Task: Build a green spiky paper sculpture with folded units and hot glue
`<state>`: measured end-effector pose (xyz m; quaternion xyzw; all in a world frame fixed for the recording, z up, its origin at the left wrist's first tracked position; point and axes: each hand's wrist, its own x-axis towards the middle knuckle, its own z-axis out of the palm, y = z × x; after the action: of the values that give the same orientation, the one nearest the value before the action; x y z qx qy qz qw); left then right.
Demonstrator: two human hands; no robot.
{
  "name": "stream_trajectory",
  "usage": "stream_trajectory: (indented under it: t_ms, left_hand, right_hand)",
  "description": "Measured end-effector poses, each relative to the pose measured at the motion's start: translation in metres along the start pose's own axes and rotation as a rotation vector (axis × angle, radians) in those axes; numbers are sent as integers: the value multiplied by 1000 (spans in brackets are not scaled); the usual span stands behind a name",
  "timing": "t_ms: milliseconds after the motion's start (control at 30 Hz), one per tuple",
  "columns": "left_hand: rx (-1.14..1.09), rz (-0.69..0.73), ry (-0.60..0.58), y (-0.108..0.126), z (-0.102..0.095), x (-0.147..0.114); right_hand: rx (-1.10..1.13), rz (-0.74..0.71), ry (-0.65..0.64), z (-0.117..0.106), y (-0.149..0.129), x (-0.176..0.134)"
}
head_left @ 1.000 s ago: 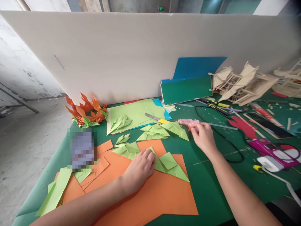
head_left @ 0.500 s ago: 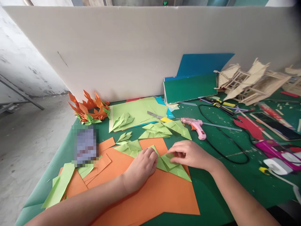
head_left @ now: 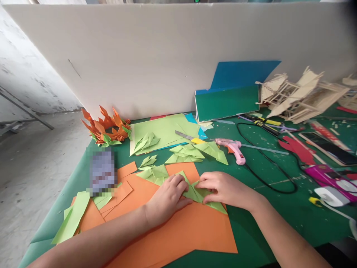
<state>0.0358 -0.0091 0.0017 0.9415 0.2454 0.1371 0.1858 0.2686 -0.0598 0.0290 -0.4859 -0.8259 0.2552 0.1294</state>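
A light green folded paper (head_left: 194, 193) lies on large orange sheets (head_left: 200, 230) in front of me. My left hand (head_left: 169, 196) presses its left part down with curled fingers, the thumb stretched along the lower edge. On its right part, my right hand (head_left: 223, 189) holds it with bent fingers above and the thumb below; the flap under them lies flat. Just left of it is another green folded piece (head_left: 156, 175). More folded green pieces (head_left: 185, 153) lie beyond, beside a small leaf-like one (head_left: 147, 161). My hands cover part of the paper.
A pink glue gun (head_left: 235, 150) with a black cord and a yellow-handled utility knife (head_left: 196, 140) lie behind my hands. An orange paper ring (head_left: 107, 128) stands at the left. Wooden stick models (head_left: 304, 96), a phone (head_left: 329, 149) and a magenta power strip (head_left: 329, 182) are at the right.
The raised flap pinched by my right hand now lies folded down, and that hand has moved slightly left and lower onto it. My left thumb has stretched out to the right.
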Motion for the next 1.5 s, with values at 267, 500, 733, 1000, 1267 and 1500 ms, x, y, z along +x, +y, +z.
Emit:
stream_trajectory:
  t_ms: [267, 500, 733, 1000, 1267, 1500]
  left_hand:
    - [-48, 11, 18, 2, 1, 1]
    - [-40, 22, 35, 4, 3, 2]
    - [13, 46, 40, 5, 4, 2]
    - [132, 124, -1, 8, 1, -2]
    - [170, 158, 22, 11, -1, -7]
    - [143, 253, 35, 10, 1, -6]
  right_hand:
    - [3, 66, -34, 3, -4, 3]
    - [51, 79, -48, 4, -4, 5]
    - [65, 74, -51, 5, -4, 5]
    - [30, 36, -55, 5, -4, 3]
    - [25, 28, -54, 6, -4, 1]
    - [-8, 17, -59, 5, -8, 0]
